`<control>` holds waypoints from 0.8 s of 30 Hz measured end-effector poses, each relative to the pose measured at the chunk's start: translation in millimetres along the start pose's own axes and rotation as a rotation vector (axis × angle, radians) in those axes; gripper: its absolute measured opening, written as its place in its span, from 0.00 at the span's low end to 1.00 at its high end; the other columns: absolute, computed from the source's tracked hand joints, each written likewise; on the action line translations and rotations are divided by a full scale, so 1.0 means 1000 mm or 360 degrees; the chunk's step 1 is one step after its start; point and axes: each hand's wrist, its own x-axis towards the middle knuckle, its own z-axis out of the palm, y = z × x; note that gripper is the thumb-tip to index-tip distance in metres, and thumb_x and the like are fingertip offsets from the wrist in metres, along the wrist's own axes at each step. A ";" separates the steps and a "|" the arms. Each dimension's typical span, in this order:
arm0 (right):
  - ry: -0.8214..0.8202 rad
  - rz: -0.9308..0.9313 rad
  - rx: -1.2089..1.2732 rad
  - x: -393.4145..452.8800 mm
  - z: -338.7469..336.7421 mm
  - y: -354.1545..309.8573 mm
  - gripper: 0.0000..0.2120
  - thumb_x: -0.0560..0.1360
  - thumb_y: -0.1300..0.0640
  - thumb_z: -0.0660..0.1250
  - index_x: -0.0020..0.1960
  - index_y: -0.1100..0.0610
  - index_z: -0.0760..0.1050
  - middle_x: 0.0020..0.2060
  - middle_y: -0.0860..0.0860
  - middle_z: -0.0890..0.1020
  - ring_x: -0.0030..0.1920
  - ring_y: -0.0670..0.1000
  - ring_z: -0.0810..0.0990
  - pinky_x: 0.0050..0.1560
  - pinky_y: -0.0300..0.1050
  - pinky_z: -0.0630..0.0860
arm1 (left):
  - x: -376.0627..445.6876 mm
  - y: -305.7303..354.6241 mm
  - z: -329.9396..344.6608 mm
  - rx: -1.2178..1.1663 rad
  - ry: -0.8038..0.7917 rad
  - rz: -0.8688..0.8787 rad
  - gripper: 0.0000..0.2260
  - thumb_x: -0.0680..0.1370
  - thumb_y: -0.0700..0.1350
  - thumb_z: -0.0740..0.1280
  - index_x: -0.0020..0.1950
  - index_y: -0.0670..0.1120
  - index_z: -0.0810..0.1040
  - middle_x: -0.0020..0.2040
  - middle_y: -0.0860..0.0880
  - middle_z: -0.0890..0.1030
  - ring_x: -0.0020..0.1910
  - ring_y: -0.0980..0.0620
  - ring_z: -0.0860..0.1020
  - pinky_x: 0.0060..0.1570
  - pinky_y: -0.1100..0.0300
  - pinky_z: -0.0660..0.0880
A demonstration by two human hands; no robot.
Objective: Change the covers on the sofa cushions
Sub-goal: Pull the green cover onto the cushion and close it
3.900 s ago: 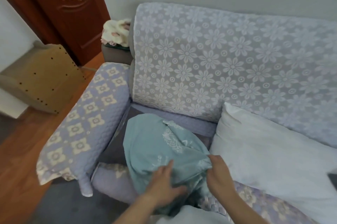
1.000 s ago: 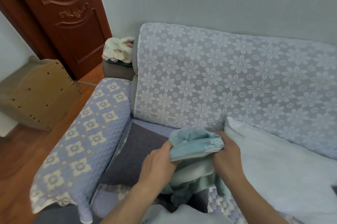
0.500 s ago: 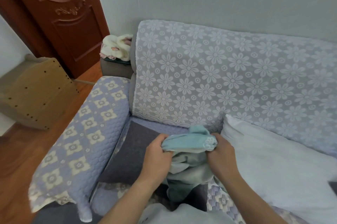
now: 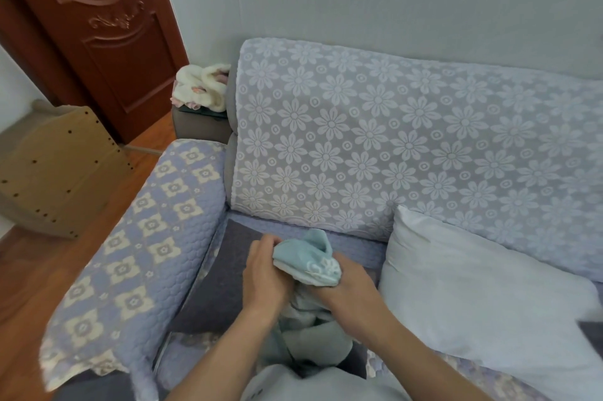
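Gripping one bunched teal cover (image 4: 306,262), left hand (image 4: 266,279) and right hand (image 4: 346,291) curl fingers round it beside one white cushion (image 4: 473,296).

Teal cover (image 4: 308,262) bunched (embroidered); bare white cushion (image 4: 473,296) beside.

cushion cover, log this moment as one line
step: bunching cover | left hand: grips cushion cover | right hand: grips it too | bare cushion: on sofa, right

Sofa (image 4: 359,253): grey, set against the far wall, backrest draped in white floral lace.
Left armrest (image 4: 137,257): under a lilac quilted throw.
Seat: dark grey cushion (image 4: 215,289) at left, white bare pillow (image 4: 473,296) at right leaning on the backrest.
Floor (image 4: 29,286): wood, left of the sofa.
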 end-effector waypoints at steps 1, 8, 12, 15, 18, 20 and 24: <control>-0.0036 0.0021 -0.0064 0.003 -0.001 0.002 0.09 0.73 0.51 0.75 0.53 0.50 0.81 0.47 0.44 0.86 0.45 0.39 0.83 0.43 0.33 0.77 | 0.000 0.000 0.000 -0.0051 0.0020 -0.0003 0.06 0.77 0.47 0.68 0.46 0.55 0.71 0.46 0.56 0.76 0.42 0.58 0.75 0.41 0.54 0.74; 0.0018 -0.0006 -0.0130 0.007 -0.010 0.018 0.06 0.76 0.59 0.69 0.44 0.63 0.81 0.37 0.51 0.83 0.39 0.43 0.75 0.39 0.43 0.72 | -0.003 -0.002 -0.009 -0.0566 -0.0017 -0.0046 0.10 0.75 0.35 0.67 0.45 0.51 0.81 0.42 0.57 0.84 0.41 0.60 0.81 0.39 0.62 0.77; 0.0124 0.0026 -0.0020 0.002 -0.014 0.012 0.09 0.71 0.53 0.66 0.47 0.55 0.82 0.43 0.51 0.86 0.43 0.49 0.82 0.46 0.49 0.78 | 0.006 -0.009 -0.014 -0.0873 -0.0235 -0.0410 0.12 0.78 0.34 0.64 0.48 0.49 0.83 0.44 0.51 0.86 0.47 0.47 0.84 0.49 0.47 0.81; 0.0118 0.0064 0.0150 0.001 -0.016 0.007 0.16 0.68 0.52 0.63 0.50 0.56 0.83 0.47 0.55 0.86 0.49 0.53 0.84 0.52 0.57 0.80 | 0.007 -0.008 -0.017 -0.1140 -0.0517 -0.0517 0.08 0.79 0.33 0.67 0.53 0.43 0.83 0.49 0.42 0.86 0.49 0.45 0.84 0.52 0.47 0.81; 0.0154 0.0080 0.0276 0.001 -0.020 0.006 0.10 0.78 0.54 0.65 0.53 0.51 0.84 0.49 0.50 0.87 0.54 0.54 0.84 0.57 0.58 0.80 | 0.007 -0.010 -0.021 -0.1164 -0.0673 -0.0455 0.09 0.78 0.33 0.69 0.55 0.43 0.82 0.52 0.42 0.86 0.53 0.43 0.84 0.57 0.45 0.79; 0.0145 0.0095 0.0276 0.002 -0.025 0.006 0.08 0.79 0.51 0.66 0.53 0.44 0.84 0.49 0.45 0.87 0.53 0.49 0.85 0.57 0.53 0.81 | 0.005 -0.010 -0.024 -0.1083 -0.0783 -0.0387 0.10 0.77 0.34 0.71 0.56 0.44 0.83 0.52 0.43 0.86 0.55 0.42 0.84 0.59 0.45 0.79; 0.0260 0.0222 0.0169 0.014 -0.033 0.005 0.11 0.76 0.44 0.67 0.52 0.48 0.83 0.47 0.47 0.86 0.50 0.49 0.84 0.55 0.53 0.81 | -0.007 -0.007 -0.026 -0.1077 -0.1143 -0.0288 0.13 0.74 0.33 0.71 0.57 0.43 0.85 0.58 0.40 0.85 0.58 0.42 0.83 0.61 0.47 0.78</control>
